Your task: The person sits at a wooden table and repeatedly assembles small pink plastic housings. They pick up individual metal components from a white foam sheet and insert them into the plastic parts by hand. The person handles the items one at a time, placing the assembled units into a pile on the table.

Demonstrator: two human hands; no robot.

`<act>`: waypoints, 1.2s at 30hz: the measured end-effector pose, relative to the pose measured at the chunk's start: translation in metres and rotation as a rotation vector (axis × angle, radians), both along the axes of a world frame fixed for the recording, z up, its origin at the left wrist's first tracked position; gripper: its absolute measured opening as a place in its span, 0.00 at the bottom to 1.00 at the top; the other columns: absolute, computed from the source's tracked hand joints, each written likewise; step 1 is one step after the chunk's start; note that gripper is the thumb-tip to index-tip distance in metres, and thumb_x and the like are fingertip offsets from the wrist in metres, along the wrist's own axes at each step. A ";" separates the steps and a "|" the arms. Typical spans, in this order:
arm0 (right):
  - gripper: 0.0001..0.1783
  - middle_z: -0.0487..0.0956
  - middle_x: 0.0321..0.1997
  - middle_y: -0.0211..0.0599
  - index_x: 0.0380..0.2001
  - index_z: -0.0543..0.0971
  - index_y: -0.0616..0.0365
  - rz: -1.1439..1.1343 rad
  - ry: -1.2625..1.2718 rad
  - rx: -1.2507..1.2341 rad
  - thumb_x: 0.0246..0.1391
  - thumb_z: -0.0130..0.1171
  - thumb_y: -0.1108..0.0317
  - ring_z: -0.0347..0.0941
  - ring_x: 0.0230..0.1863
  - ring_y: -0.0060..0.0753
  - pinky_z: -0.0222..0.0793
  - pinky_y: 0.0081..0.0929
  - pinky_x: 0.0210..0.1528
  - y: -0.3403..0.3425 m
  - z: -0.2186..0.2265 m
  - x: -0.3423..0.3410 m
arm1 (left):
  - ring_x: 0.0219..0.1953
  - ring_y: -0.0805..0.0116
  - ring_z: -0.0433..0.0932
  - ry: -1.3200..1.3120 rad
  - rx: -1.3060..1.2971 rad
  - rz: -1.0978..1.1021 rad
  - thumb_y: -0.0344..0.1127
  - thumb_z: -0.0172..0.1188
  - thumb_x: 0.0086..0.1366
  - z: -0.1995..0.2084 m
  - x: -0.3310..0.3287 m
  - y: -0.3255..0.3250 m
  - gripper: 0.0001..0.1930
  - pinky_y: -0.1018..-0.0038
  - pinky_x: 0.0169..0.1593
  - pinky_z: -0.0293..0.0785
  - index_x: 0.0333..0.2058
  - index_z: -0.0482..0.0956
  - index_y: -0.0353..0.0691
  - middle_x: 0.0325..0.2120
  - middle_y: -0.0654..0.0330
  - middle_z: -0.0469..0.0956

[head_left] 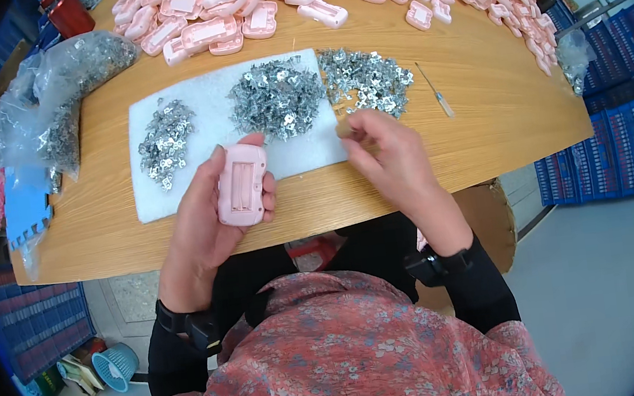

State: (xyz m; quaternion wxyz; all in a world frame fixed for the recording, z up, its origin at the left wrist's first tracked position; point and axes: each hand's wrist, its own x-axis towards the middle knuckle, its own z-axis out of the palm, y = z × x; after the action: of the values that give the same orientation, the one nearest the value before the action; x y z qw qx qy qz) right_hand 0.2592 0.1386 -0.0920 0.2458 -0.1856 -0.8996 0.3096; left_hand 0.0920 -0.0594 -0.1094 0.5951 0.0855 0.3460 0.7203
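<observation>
My left hand [205, 211] is closed around a pale pink plastic casing [257, 205], its open battery compartment facing up. Right of it, above the table's near part, my right hand [390, 154] has thumb and forefinger pinched together. What the pinch holds, if anything, is too small to make out. Just beyond that hand lies a heap of small silvery metal contact pieces [374, 82]. A larger heap of the same pieces [278, 97] sits on a white foam sheet [212, 171], and a smaller heap [167, 141] is at the sheet's left.
Many pink casings [212, 30] are piled along the table's far side. A thin screwdriver-like tool [438, 94] lies at the right. Clear plastic bags [48, 103] of metal pieces stand at the left, beside a red canister [69, 13]. Blue crates [617, 156] are stacked beyond the table's right edge.
</observation>
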 end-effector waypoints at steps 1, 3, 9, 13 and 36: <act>0.08 0.79 0.31 0.41 0.35 0.76 0.59 0.001 -0.008 0.033 0.51 0.62 0.76 0.76 0.34 0.45 0.72 0.37 0.37 0.000 0.000 -0.011 | 0.33 0.67 0.79 -0.012 0.004 -0.003 0.52 0.40 0.76 -0.004 0.000 -0.001 0.28 0.70 0.37 0.78 0.64 0.65 0.38 0.34 0.56 0.79; 0.08 0.79 0.31 0.41 0.35 0.76 0.58 0.005 -0.022 0.037 0.50 0.62 0.76 0.76 0.35 0.46 0.72 0.39 0.38 0.001 -0.004 -0.027 | 0.33 0.67 0.79 -0.032 0.005 0.001 0.53 0.44 0.74 -0.011 0.001 -0.003 0.30 0.69 0.38 0.77 0.65 0.63 0.36 0.36 0.56 0.78; 0.09 0.79 0.30 0.40 0.35 0.76 0.56 -0.034 -0.057 -0.071 0.49 0.63 0.76 0.76 0.35 0.43 0.72 0.38 0.38 -0.002 -0.017 -0.047 | 0.34 0.69 0.78 0.012 0.014 0.006 0.47 0.55 0.70 -0.015 0.000 -0.006 0.30 0.71 0.39 0.77 0.64 0.63 0.34 0.36 0.58 0.77; 0.10 0.79 0.30 0.39 0.35 0.76 0.56 -0.061 -0.098 -0.098 0.49 0.63 0.75 0.76 0.35 0.41 0.72 0.36 0.39 -0.002 -0.011 -0.039 | 0.34 0.70 0.78 0.067 -0.045 0.005 0.42 0.57 0.69 -0.008 0.002 -0.006 0.29 0.72 0.38 0.77 0.64 0.63 0.34 0.35 0.59 0.77; 0.11 0.78 0.28 0.34 0.36 0.76 0.56 -0.027 0.000 0.044 0.47 0.63 0.76 0.75 0.37 0.42 0.68 0.38 0.42 0.003 -0.027 -0.049 | 0.36 0.73 0.79 0.123 -0.065 0.020 0.35 0.57 0.70 -0.005 0.005 -0.003 0.24 0.74 0.41 0.79 0.62 0.68 0.35 0.35 0.62 0.78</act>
State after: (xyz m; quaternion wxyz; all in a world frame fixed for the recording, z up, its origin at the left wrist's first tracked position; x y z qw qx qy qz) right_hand 0.2097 0.1418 -0.1186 0.2541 -0.1920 -0.9037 0.2863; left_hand 0.0974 -0.0621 -0.1148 0.5678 0.1068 0.4059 0.7081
